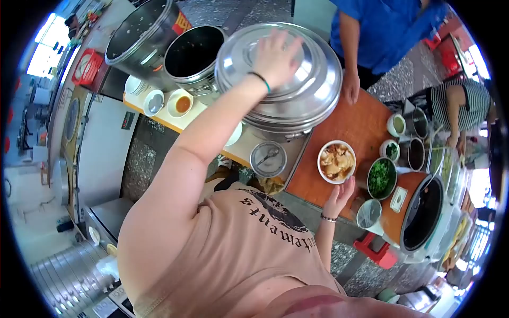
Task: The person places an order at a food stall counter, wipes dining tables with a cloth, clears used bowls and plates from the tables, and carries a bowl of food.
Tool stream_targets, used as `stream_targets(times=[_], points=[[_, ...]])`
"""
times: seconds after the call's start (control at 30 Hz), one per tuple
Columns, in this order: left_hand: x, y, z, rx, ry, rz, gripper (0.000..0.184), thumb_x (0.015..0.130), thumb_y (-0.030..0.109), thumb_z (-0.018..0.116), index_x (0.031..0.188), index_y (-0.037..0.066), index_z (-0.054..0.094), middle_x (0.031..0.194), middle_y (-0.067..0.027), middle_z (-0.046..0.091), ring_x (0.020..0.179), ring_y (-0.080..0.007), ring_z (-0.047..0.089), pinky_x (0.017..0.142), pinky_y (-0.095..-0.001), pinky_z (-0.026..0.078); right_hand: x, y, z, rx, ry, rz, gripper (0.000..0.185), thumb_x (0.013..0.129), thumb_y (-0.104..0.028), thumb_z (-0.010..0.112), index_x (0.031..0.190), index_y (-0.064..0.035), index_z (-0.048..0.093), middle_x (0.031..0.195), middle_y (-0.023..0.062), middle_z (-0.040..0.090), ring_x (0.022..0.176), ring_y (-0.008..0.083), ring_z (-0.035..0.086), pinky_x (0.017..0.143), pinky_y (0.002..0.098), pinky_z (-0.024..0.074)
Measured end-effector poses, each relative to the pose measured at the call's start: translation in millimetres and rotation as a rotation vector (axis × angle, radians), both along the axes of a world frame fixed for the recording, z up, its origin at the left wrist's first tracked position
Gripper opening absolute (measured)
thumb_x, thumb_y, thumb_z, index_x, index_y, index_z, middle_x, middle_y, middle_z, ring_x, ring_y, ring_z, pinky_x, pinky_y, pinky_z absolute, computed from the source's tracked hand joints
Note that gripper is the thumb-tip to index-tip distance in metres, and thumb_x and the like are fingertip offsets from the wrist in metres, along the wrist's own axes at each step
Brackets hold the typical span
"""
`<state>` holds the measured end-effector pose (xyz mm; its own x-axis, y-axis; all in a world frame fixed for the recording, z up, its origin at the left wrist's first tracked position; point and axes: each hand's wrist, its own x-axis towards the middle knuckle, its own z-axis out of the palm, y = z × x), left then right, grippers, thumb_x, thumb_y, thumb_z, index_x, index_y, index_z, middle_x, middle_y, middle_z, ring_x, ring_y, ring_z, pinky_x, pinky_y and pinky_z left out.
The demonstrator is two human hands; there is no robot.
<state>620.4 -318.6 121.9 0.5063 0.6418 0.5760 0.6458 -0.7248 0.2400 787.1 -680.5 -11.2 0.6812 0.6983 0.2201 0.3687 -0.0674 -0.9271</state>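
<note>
My left hand [278, 57] rests with spread fingers on top of a large round metal lid [318, 79], which covers a wide pot. Lower right, my right hand [341, 197] has its fingers stretched out at the near rim of a white bowl [336, 161] of food in brown sauce. That bowl stands on a reddish-brown table [347, 124]. Between the pot and my body is a round metal container [268, 159] with a spoon in it. Chopped greens fill a metal container [382, 177] to the right of the bowl.
Two tall open pots [195, 53] stand at the upper left, with small bowls [180, 103] in front. An orange cooker [403, 206] is at the right. A person in blue [382, 32] stands across the table, one hand near the lid; another wears stripes [466, 106].
</note>
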Motion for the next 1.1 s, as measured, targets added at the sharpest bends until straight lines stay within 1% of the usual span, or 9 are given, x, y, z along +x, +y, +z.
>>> stream_targets(times=[0.23, 0.37, 0.43, 0.47, 0.6, 0.77, 0.9, 1.0, 1.1], points=[[-158.4, 107.7, -47.8, -0.214, 0.131, 0.125, 0.05, 0.078, 0.009, 0.046, 0.127, 0.021, 0.046, 0.128, -0.0164, 0.046, 0.115, -0.0338, 0.046, 0.097, -0.04, 0.037, -99.4, 64.4, 58.1, 0.031, 0.04, 0.14, 0.052, 0.088, -0.013, 0.046, 0.135, -0.0015, 0.029, 0.144, 0.0138, 0.02, 0.131, 0.029, 0.026, 0.105, 0.0442, 0.0241], [-265.9, 173.0, -69.4, -0.688, 0.15, 0.277, 0.056, 0.078, 0.002, 0.042, 0.129, 0.023, 0.045, 0.12, -0.019, 0.052, 0.105, -0.0356, 0.053, 0.094, -0.039, 0.04, -143.6, 72.3, 57.6, 0.038, -0.014, 0.113, 0.054, 0.09, -0.024, 0.047, 0.136, -0.0015, 0.028, 0.143, 0.0137, 0.022, 0.13, 0.0291, 0.029, 0.104, 0.0441, 0.0252], [-298.2, 208.1, -81.4, -0.578, 0.175, 0.385, 0.058, 0.078, 0.003, 0.042, 0.132, 0.026, 0.042, 0.125, -0.0157, 0.049, 0.109, -0.036, 0.051, 0.095, -0.0376, 0.039, -173.0, 78.3, 57.0, 0.022, -0.036, 0.064, 0.056, 0.091, -0.029, 0.047, 0.136, -0.0015, 0.028, 0.143, 0.0131, 0.023, 0.129, 0.0289, 0.03, 0.104, 0.0443, 0.0256], [-306.8, 216.2, -84.4, -0.544, 0.252, 0.407, 0.059, 0.074, 0.01, 0.058, 0.129, 0.027, 0.044, 0.127, -0.0073, 0.05, 0.121, -0.0323, 0.04, 0.102, -0.0436, 0.03, -190.1, 82.4, 57.5, -0.019, -0.026, 0.04, 0.056, 0.091, -0.029, 0.047, 0.136, -0.0015, 0.028, 0.142, 0.0128, 0.023, 0.128, 0.0288, 0.031, 0.104, 0.044, 0.0258], [-327.6, 240.6, -121.9, -0.334, 0.264, 0.389, 0.057, 0.076, 0.011, 0.053, 0.13, 0.026, 0.04, 0.133, -0.0045, 0.044, 0.123, -0.0289, 0.038, 0.104, -0.0529, 0.019, -256.2, 119.9, 57.5, -0.061, 0.008, -0.002, 0.054, 0.091, -0.025, 0.047, 0.136, -0.0018, 0.028, 0.142, 0.012, 0.025, 0.128, 0.0284, 0.032, 0.104, 0.0433, 0.0261], [-338.2, 233.8, -114.5, -0.303, 0.162, 0.153, 0.047, 0.08, 0.01, 0.043, 0.125, 0.022, 0.046, 0.126, -0.0063, 0.05, 0.12, -0.025, 0.042, 0.1, -0.0524, 0.025, -325.4, 194.2, 59.4, 0.07, 0.068, 0.046, 0.053, 0.085, -0.012, 0.051, 0.133, -0.0019, 0.031, 0.141, 0.0132, 0.028, 0.128, 0.0279, 0.031, 0.104, 0.0408, 0.026], [-290.3, 255.6, -121.5, -0.22, 0.202, 0.025, 0.041, 0.08, 0.014, 0.046, 0.121, 0.022, 0.051, 0.115, -0.0047, 0.057, 0.108, -0.0233, 0.051, 0.087, -0.0441, 0.038, -307.0, 221.9, 82.1, -0.092, -0.184, 0.151, 0.06, 0.079, -0.013, 0.06, 0.132, -0.0034, 0.033, 0.139, 0.0179, 0.029, 0.128, 0.0321, 0.03, 0.104, 0.0403, 0.0266], [-262.3, 250.1, -120.8, -0.205, 0.165, 0.001, 0.047, 0.078, 0.011, 0.046, 0.124, 0.017, 0.05, 0.123, -0.0042, 0.053, 0.115, -0.0209, 0.047, 0.093, -0.0416, 0.032, -294.3, 219.5, 106.7, -0.146, -0.21, 0.077, 0.062, 0.079, -0.015, 0.061, 0.133, -0.0043, 0.032, 0.139, 0.0179, 0.028, 0.128, 0.0342, 0.03, 0.104, 0.0393, 0.0278], [-252.0, 247.6, -117.3, -0.23, 0.154, 0.009, 0.04, 0.078, 0.01, 0.047, 0.117, 0.011, 0.056, 0.113, -0.0087, 0.059, 0.108, -0.0247, 0.052, 0.089, -0.0415, 0.037, -290.0, 207.7, 104.5, -0.183, -0.113, 0.076, 0.064, 0.079, -0.017, 0.062, 0.134, -0.0058, 0.03, 0.139, 0.0176, 0.027, 0.128, 0.034, 0.03, 0.104, 0.0386, 0.029]])
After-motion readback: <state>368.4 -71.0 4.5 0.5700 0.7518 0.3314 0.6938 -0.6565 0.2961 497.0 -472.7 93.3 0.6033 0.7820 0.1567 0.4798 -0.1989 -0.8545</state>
